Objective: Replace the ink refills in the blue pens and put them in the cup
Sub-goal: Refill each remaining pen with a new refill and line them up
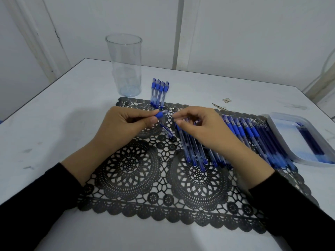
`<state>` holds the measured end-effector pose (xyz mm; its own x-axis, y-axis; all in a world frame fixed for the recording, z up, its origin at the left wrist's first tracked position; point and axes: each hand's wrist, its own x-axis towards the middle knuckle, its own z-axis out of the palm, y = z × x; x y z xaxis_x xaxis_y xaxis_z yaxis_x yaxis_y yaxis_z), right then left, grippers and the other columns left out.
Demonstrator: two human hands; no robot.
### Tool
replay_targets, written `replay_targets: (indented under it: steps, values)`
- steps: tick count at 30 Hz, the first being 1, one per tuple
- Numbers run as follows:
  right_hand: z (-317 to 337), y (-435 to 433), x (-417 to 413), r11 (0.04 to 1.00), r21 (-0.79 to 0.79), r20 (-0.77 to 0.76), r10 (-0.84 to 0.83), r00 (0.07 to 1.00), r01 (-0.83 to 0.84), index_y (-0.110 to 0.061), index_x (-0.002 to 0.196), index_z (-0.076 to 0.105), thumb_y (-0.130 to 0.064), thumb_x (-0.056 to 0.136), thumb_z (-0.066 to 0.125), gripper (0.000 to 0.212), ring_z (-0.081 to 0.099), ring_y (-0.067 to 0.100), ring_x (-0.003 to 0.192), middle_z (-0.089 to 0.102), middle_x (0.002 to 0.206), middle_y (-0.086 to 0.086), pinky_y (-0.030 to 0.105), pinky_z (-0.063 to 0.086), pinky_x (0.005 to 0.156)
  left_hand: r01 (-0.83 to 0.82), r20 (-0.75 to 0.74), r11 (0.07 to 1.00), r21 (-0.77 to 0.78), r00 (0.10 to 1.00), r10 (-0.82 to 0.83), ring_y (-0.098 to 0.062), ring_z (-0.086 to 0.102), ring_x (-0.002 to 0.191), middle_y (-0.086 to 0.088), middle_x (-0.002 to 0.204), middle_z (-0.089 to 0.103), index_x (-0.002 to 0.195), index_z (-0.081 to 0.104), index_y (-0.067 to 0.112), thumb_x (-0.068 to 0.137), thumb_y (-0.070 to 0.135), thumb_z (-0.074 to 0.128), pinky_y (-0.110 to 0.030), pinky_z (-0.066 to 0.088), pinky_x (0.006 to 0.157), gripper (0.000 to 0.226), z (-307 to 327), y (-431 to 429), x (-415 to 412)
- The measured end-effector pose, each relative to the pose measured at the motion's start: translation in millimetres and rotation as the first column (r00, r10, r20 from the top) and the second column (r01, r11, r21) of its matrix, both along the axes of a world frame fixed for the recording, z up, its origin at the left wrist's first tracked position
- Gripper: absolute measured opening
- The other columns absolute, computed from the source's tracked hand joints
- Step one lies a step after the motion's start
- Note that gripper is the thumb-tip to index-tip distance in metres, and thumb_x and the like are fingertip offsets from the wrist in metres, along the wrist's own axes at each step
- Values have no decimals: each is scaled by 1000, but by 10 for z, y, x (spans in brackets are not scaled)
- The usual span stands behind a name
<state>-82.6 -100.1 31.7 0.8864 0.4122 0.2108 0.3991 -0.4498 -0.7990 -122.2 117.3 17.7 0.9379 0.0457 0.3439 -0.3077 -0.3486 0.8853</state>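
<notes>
The left hand [126, 124] pinched a blue pen [160, 114] by its grip; the right hand [199, 127] curled beside its tip, hold unclear.

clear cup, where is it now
Head view: the clear cup stands upright far back on the table, left of centre, just beyond the black mat, left of four blue pens.
</notes>
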Motion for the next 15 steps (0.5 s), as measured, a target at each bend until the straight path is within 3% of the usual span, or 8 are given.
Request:
replay_targets:
  steps: [2,5,11,15]
  values:
    - [10,30,46,974,-226,101,43,994,-19,-27,106,72,-22,91,67,17,52,7,67,66,93,-20,13,44,63,-19,-14,1000,10,1000,19,-3,72,87,17,88,75,99,76,30,77,24,77,-12,53,82,22,-13,36,8]
    - [30,104,84,885,-461,169,157,973,-62,-23,114,72,-21,92,65,23,45,-5,72,67,101,-11,-1,31,64,-34,-30,999,23,999,35,0,71,88,18,89,75,98,76,31,79,21,78,-10,51,81,22,-23,59,14]
    - [48,177,73,827,-556,206,231,951,-81,-20,119,71,-12,92,60,29,43,0,87,71,110,-4,2,30,65,-41,-50,999,29,998,42,0,71,87,17,89,75,98,77,32,79,21,79,-11,51,81,22,-29,71,29]
    - [31,174,85,835,-546,208,222,953,-75,-20,118,71,-14,93,61,27,41,-3,86,71,109,-4,-8,26,67,-34,-55,998,46,998,37,-1,71,88,16,91,76,99,77,32,79,21,79,-14,53,83,22,-33,66,32]
